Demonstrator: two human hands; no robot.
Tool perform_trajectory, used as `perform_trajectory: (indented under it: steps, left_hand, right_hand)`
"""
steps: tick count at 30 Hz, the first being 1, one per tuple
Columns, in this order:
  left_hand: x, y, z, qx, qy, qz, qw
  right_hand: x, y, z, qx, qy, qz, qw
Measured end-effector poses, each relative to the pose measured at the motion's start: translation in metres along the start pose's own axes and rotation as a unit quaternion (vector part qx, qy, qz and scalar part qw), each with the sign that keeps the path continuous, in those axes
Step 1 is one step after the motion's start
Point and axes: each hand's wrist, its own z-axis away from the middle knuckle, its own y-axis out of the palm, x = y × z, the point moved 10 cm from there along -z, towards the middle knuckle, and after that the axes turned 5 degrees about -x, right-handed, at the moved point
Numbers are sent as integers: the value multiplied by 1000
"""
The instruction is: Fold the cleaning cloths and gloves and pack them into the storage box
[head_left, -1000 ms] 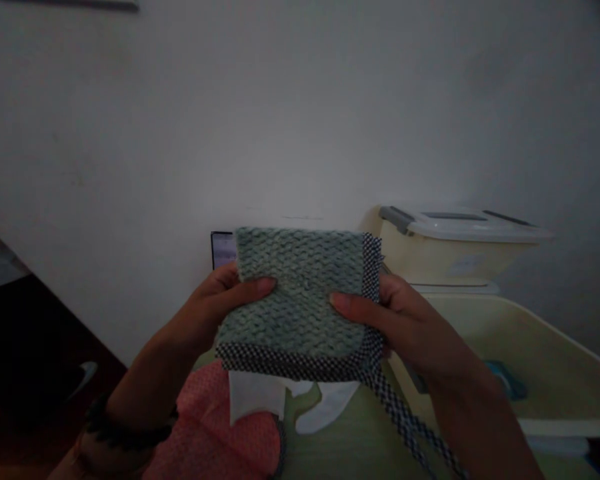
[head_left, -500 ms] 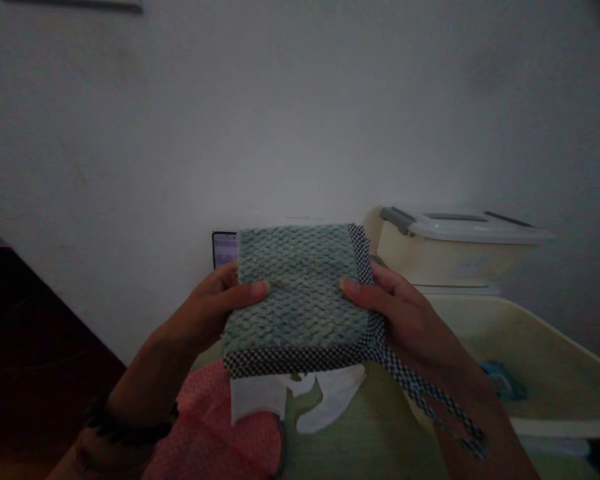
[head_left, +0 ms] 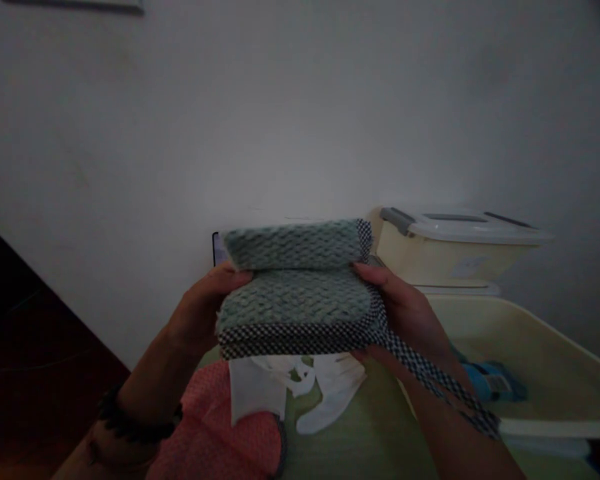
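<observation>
Left hand point(head_left: 195, 310) and right hand point(head_left: 410, 310): fingers gripping green woven cloth point(head_left: 295, 297) at its sides, creased crosswise, above table point(head_left: 365, 433). Checkered strap point(head_left: 433, 373) trails over right forearm.

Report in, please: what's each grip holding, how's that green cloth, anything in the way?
Left grip and right grip: both on green cloth. Cloth creased across, checked strap at one corner. Nothing visibly blocking; red cloth below.

A lidded box point(head_left: 425, 257) stands behind an open bin point(head_left: 540, 347) holding a blue packet point(head_left: 495, 383). White fabric point(head_left: 258, 393) overlaps red cloth point(head_left: 215, 430).
</observation>
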Motion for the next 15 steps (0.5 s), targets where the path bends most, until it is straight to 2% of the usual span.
perform_trajectory:
  steps: [4, 7, 9, 11, 13, 15]
  left_hand:
    - [19, -6, -12, 48, -47, -51, 996]
    - [40, -12, -16, 131, -85, -148, 977]
    - [47, -27, -24, 116, -83, -177, 974]
    - [54, -41, -31, 82, -85, -217, 969]
    - [67, -43, -33, 98, -97, -264, 955]
    - [79, -39, -31, 122, -87, -351, 924]
  right_hand:
    - [-5, -1, -3, -11, -1, -1, 1000]
    - [-29, -2, -3, -28, 12, 12, 999]
    - [-57, -3, -2, -28, 42, 45, 998]
    - [-81, -9, -4, -34, 35, 113, 992]
    - [-100, -23, -6, -63, 15, 180, 982]
    - [-118, -37, -6, -91, 9, 202, 975]
